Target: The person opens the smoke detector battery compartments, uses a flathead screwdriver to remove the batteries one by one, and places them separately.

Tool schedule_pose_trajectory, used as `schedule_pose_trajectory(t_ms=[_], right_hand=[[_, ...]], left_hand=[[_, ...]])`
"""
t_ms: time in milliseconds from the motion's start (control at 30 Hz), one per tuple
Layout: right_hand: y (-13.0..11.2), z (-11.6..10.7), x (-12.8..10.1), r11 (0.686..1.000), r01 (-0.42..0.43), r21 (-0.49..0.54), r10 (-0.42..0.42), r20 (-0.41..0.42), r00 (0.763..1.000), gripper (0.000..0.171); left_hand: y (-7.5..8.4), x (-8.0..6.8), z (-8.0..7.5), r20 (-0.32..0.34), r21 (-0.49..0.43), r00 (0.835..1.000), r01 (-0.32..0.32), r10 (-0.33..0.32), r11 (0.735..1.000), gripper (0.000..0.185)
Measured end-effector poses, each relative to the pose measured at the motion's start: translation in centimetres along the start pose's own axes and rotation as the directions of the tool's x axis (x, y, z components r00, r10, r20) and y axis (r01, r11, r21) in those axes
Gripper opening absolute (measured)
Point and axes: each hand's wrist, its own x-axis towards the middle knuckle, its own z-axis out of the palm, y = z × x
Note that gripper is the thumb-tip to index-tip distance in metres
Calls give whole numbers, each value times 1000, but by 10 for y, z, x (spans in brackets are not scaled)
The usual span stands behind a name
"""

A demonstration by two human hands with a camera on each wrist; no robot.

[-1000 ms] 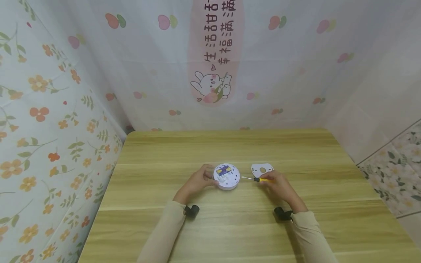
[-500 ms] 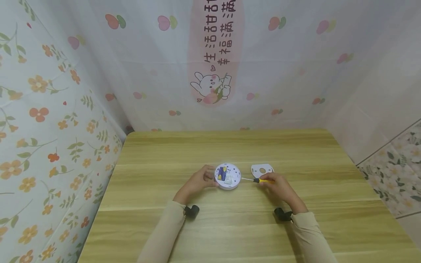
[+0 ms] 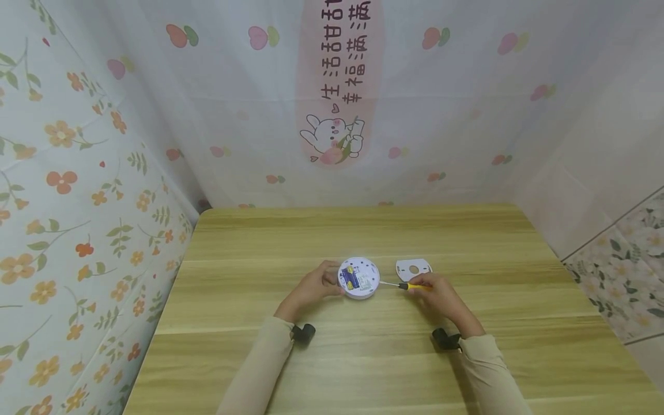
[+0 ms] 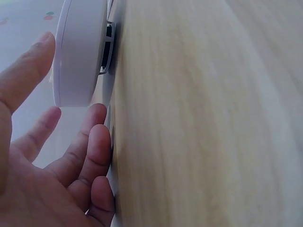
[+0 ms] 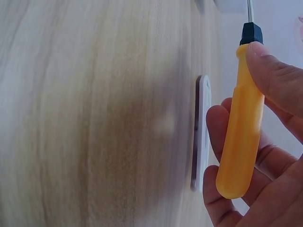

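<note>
In the head view, a round white smoke detector (image 3: 368, 270) lies with its labelled back up near the middle of the table. My left hand (image 3: 314, 288) holds its left rim between thumb and fingers. The left wrist view shows the thumb (image 4: 28, 71) along one face of the detector (image 4: 80, 56), and slotted vents on its underside. A yellow-handled screwdriver (image 3: 413, 286) is pinched by my right hand (image 3: 440, 295), its metal tip at the detector's right rim. From the right wrist, the screwdriver handle (image 5: 241, 137) rests across curled fingers, with the thumb at the black collar.
A flat white mounting plate (image 3: 406, 268) with a round central hole lies just behind the right hand, partly covered by it. The wood-grain table (image 3: 332, 369) ends at patterned curtains behind and to the left. Black wrist cameras (image 3: 306, 333) sit near both sleeves.
The smoke detector has turned counterclockwise; its blue label has swung from the top to the left. The screwdriver tip has come up to its right rim. Both arms are almost still.
</note>
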Motion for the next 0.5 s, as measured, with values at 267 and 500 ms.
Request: schedule_pose_trajectory(t_ms=[267,500], right_hand=[[-4,-1,-1,999,-44,-12,44,25,999,14],[-7,0,-2,999,-49,-2,49,33,998,15]], left_hand=[[1,2,4,-59,0,996,63,-63,998,67],[-1,2,7,-69,41,995,77,-74,996,85]])
